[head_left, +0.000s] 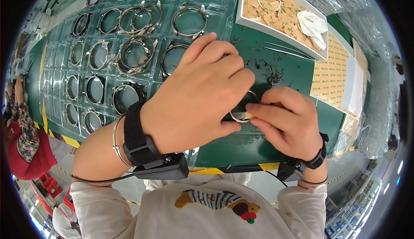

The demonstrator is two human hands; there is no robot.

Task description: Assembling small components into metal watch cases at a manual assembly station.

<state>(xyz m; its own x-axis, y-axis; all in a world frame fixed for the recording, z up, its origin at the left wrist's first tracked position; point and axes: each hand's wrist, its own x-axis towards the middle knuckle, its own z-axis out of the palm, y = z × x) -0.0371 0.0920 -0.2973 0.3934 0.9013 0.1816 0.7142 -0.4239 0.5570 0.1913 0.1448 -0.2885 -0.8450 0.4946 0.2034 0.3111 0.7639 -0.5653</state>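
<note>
Over the green table, my left hand (200, 90) reaches across with its fingers curled and its thumb along the near left side of a round metal watch case (238, 120). Much of that ring is covered by my hands, so how the left fingers grip it is partly hidden. My right hand (289, 120) is closed in a pinch at the ring's right side. A small pale yellowish tip (248, 115) shows at its fingertips, beside a greyish sliver inside the ring. What exactly the right fingers pinch is too small to make out.
A clear plastic tray (60, 73) with several watch cases (189, 21) fills the left side. Black shavings (274, 74) and tweezers (286, 51) lie beyond my hands. A white box (276, 31) holds brown paper squares and a white cloth (312, 27). Printed brown sheets (331, 73) lie at right.
</note>
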